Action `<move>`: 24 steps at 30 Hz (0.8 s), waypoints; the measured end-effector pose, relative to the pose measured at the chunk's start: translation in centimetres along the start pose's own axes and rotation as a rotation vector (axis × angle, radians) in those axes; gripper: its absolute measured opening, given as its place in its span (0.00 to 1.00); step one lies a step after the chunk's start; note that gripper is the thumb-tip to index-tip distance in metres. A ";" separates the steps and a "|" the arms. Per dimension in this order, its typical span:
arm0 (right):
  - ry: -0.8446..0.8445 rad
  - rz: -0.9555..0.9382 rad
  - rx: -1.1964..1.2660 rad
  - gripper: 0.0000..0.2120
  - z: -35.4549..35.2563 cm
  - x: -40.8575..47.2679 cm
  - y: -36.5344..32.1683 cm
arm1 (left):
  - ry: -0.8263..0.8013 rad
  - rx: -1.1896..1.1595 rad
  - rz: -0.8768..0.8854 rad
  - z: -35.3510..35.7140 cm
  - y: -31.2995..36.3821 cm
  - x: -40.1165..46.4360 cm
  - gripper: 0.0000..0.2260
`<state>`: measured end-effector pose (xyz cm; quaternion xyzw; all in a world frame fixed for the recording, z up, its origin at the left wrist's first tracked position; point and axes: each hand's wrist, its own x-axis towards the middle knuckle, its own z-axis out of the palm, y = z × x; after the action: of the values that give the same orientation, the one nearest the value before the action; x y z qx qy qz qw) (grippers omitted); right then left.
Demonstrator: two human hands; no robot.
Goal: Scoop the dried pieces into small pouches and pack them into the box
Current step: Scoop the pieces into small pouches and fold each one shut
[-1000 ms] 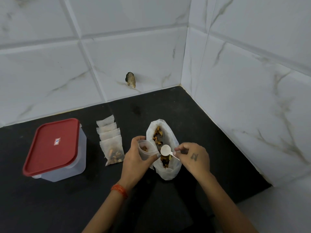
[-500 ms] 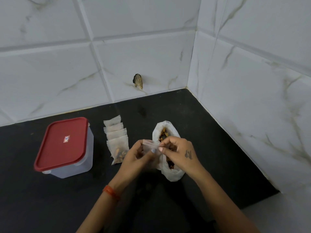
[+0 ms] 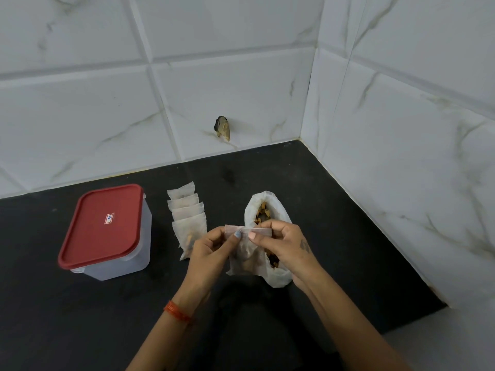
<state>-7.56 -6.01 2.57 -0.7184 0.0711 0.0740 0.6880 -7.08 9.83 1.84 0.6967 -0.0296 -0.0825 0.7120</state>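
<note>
Pinching is seen at centre frame: the small pouch (image 3: 247,253) is held up by its top strip, the left hand (image 3: 211,253) nipping it between thumb and fingertips at the strip's left part, the right hand (image 3: 284,245) nipping it at the right part, both thumbs pressed to the front face. The pouch hangs just in front of the big open bag (image 3: 267,236) of dried pieces (image 3: 261,211), partly hiding it. The pouch is judged very light, limp and thin, a translucent film that will crumple and sag if taken by the belly; the stiffer top strip is judged the place to hold, with two points of grip so the mouth stays level and nothing tips out. A dark mass shows faintly in the lower half; how full it is cannot be told. Counts: one pouch in hand; four filled pouches (image 3: 187,218) lying overlapped in a row at centre left of the frame, just left of the left hand; one big bag; one plastic box (image 3: 107,231) with its red lid (image 3: 101,223) on, at the left of the frame, apart from the row. No scoop can be made out. All rests on the black counter (image 3: 80,317).
</note>
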 end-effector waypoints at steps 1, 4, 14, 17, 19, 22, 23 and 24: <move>-0.001 0.017 0.019 0.01 0.0 0.0 -0.1 | 0.011 -0.009 -0.001 0.0 0.0 0.0 0.06; -0.006 0.047 0.050 0.01 0.0 -0.2 -0.1 | 0.032 -0.039 0.000 0.1 0.0 -0.1 0.07; 0.007 0.084 0.068 0.04 0.1 -0.5 -0.6 | 0.033 -0.042 0.011 0.1 -0.1 -0.2 0.12; 0.004 0.107 0.084 0.04 0.3 -0.6 -0.8 | 0.042 -0.052 0.020 0.2 0.0 -0.4 0.12; -0.005 0.122 0.103 0.05 0.3 -0.7 -0.8 | 0.054 -0.063 0.023 0.4 0.1 -0.5 0.11; -0.019 0.137 0.099 0.05 0.2 -0.8 -0.8 | 0.092 -0.081 0.021 0.6 0.0 -0.6 0.05; -0.015 0.142 0.086 0.05 0.1 -0.7 -0.7 | 0.105 -0.086 0.019 0.7 0.0 -0.5 0.04; -0.013 0.151 0.081 0.05 0.0 -0.7 -0.6 | 0.114 -0.088 0.018 0.7 0.0 -0.5 0.04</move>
<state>-8.08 -5.99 3.33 -0.6822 0.1236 0.1273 0.7093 -7.72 9.21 1.90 0.6681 0.0084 -0.0378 0.7430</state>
